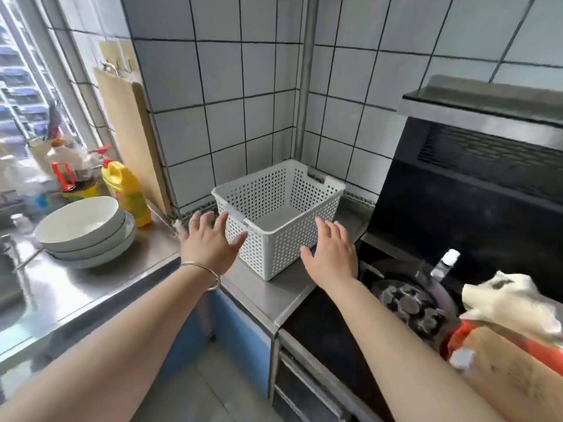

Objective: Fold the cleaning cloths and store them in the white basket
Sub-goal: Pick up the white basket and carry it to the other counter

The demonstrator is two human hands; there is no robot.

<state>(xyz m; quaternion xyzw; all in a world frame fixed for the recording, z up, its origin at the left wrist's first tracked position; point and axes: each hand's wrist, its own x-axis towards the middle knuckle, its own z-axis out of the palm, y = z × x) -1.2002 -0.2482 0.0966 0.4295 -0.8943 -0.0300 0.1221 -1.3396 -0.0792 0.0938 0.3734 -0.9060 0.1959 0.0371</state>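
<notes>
The white basket [274, 226], perforated and with nothing inside, stands on the steel counter [268, 295] in the tiled corner. My left hand [208, 243] hovers at its left side, fingers spread, empty. On the basket's right, my right hand [333, 252] is also spread and holds nothing. I cannot tell whether either hand touches the basket. A whitish cloth [511, 303] lies crumpled at the right edge, on a wooden board with a red-orange cloth [539, 350] beneath it.
Stacked white bowls [83, 231] sit on the counter at the left, with a yellow bottle [128, 190] and other bottles behind. A wooden cutting board [131, 135] hangs on the wall. A gas burner [409, 304] and black range hood [475, 178] fill the right.
</notes>
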